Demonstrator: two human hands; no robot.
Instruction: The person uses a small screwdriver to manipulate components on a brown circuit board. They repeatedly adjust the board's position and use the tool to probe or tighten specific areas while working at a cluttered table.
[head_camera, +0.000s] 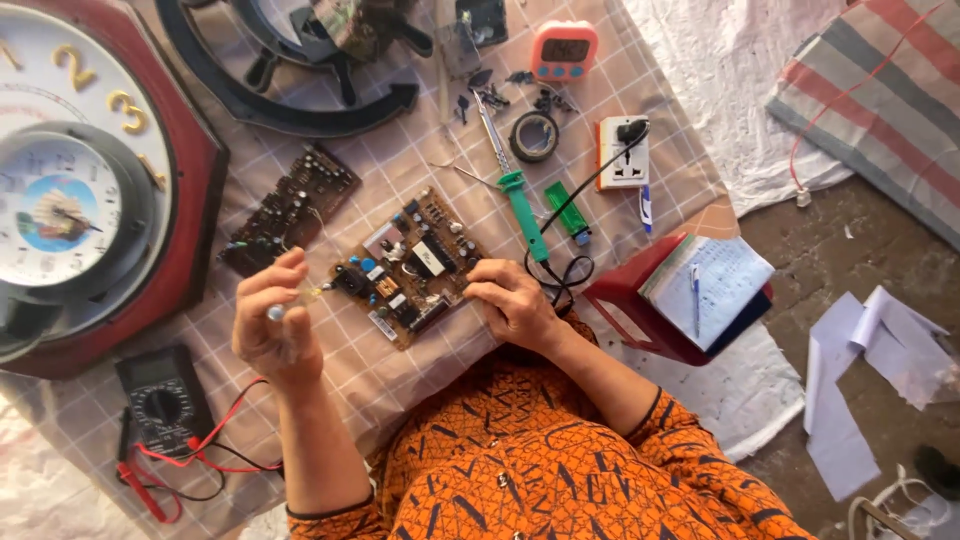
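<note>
Head view, looking down. The left hand (272, 325) has its grip closed on a small yellow-tipped tool (300, 297), whose tip points at the left edge of the brown circuit board (408, 268). The right hand (510, 300) rests on the board's right edge with fingers curled together, pinning the board; whether they pinch anything is not clear. The board lies flat on the checked cloth (380, 170), centre, just in front of the person's orange patterned sleeve (690, 440). A second, darker circuit board (288, 208) lies to its far left, apart from it. Far of the board lie a green-handled soldering iron (515, 185), a green lighter (567, 212), a roll of black tape (534, 136), a white socket block (624, 152) with a black plug in it, and an orange timer (565, 50). At right, a red stool (625, 295) carries an open notebook (712, 280) with a pen on the page. At left, a large red-framed clock (195, 170) bears a smaller round clock (62, 210) on its face. Near left lies a black multimeter (160, 400) with red and black leads. Bare cloth lies between the multimeter and the board; the cloth's right edge meets white sheeting (740, 80) and bare floor (850, 260) strewn with paper.
</note>
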